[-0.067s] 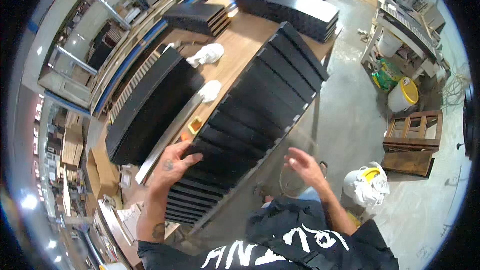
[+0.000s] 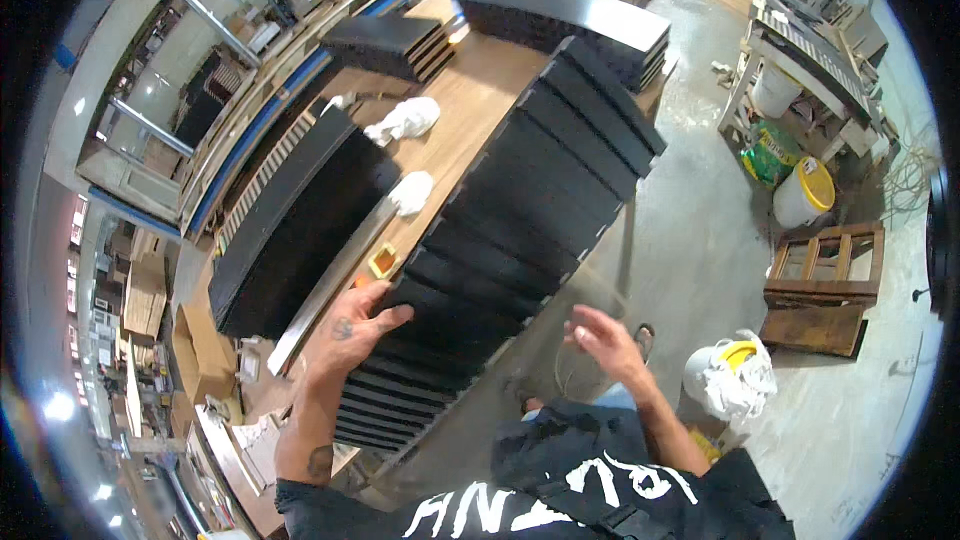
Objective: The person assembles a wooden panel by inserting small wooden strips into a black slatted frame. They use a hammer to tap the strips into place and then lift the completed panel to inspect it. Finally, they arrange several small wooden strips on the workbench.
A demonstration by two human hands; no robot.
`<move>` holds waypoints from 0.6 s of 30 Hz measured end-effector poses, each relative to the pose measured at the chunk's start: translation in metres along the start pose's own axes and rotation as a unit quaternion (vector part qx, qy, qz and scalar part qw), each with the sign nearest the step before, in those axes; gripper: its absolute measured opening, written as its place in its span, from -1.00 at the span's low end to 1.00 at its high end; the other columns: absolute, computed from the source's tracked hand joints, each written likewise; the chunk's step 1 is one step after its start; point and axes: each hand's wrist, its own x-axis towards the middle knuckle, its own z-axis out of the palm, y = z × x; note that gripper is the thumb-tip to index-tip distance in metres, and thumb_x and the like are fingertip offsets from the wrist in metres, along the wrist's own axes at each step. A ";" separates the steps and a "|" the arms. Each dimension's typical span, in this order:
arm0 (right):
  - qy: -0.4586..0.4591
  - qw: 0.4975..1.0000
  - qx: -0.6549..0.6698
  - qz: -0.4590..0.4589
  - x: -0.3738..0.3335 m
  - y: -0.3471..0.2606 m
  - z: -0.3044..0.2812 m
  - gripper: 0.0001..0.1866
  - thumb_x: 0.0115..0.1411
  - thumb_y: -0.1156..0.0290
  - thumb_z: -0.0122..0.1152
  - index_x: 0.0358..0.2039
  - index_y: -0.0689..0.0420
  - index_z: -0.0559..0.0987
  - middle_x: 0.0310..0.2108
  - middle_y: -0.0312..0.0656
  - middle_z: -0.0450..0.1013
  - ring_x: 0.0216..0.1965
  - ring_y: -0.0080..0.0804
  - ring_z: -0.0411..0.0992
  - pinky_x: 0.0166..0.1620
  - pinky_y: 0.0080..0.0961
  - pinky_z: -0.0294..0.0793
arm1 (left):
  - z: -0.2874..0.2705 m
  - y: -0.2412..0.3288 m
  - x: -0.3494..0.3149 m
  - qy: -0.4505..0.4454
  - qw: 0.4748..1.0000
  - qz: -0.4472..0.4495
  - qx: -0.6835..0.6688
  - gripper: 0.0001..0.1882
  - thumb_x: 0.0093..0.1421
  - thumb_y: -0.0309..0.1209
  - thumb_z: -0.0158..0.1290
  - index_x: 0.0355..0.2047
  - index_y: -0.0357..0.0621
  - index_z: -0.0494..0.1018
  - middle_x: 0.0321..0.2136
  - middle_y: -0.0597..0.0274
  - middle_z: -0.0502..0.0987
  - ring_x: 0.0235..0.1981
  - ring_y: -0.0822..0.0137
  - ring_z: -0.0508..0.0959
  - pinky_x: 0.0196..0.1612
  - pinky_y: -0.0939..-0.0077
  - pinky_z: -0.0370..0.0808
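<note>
A long black panel with ridges across it (image 2: 520, 205) lies slantwise along the near side of the wooden table (image 2: 478, 75). My left hand (image 2: 352, 328) is on its left edge, thumb over the top face and fingers at the rim, some of them hidden. Just beyond those fingers lie a small orange thing (image 2: 362, 282) and a yellow, square-rimmed piece (image 2: 383, 260). My right hand (image 2: 604, 338) hovers off the panel's right side, above the floor, fingers loosely bent and holding nothing. White crumpled cloths (image 2: 410, 118) rest on the table past the panel.
Another curved black panel (image 2: 300, 225) stands at the left. Stacks of black panels (image 2: 560, 25) occupy the table's far end. On the floor at right are a white bucket with cloth (image 2: 728, 380), a wooden frame (image 2: 825, 275) and a yellow-lidded bucket (image 2: 803, 192). A cardboard box (image 2: 200, 355) sits at left.
The ridged panel has shifted slightly to the right relative to the table, and my left hand has gone with it. My right hand has barely moved.
</note>
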 end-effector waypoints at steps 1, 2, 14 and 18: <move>-0.014 1.000 -0.016 0.006 0.002 -0.007 -0.052 -0.45 0.38 0.31 0.12 0.29 0.26 0.28 0.09 -0.01 0.46 0.00 -0.35 0.51 0.06 -0.38 0.50 | 0.046 0.008 0.032 0.005 0.999 -0.007 -0.046 -0.66 0.21 -0.30 0.24 -0.13 -0.31 0.55 -0.26 0.32 0.57 -0.23 0.47 0.49 -0.05 0.55 0.40; -0.020 1.000 0.014 0.015 -0.004 -0.014 -0.073 -0.44 0.38 0.30 0.11 0.30 0.27 0.27 0.12 0.00 0.45 0.02 -0.32 0.51 0.06 -0.38 0.50 | 0.071 0.028 0.050 0.014 0.996 0.017 -0.081 -0.64 0.21 -0.29 0.25 -0.11 -0.33 0.54 -0.24 0.30 0.58 -0.21 0.46 0.50 -0.04 0.55 0.40; 0.058 0.938 0.327 -0.097 -0.047 -0.063 -0.345 -0.23 0.34 -0.24 -0.10 0.39 -0.02 0.15 0.37 -0.04 0.16 0.32 -0.06 0.21 0.28 0.06 0.27 | 0.305 0.262 0.317 0.017 0.857 0.121 -0.500 -0.68 0.31 -0.41 0.12 0.03 -0.26 0.44 -0.04 0.14 0.56 -0.04 0.27 0.54 0.08 0.35 0.48; 0.039 0.870 0.420 -0.256 -0.037 -0.117 -0.376 -0.37 0.37 -0.16 -0.09 0.29 -0.05 0.32 0.28 -0.16 0.31 0.26 -0.10 0.31 0.24 0.11 0.33 | 0.338 0.266 0.394 0.055 0.802 0.122 -0.583 -0.67 0.30 -0.44 0.12 0.05 -0.23 0.43 -0.06 0.13 0.56 -0.03 0.20 0.54 0.09 0.26 0.50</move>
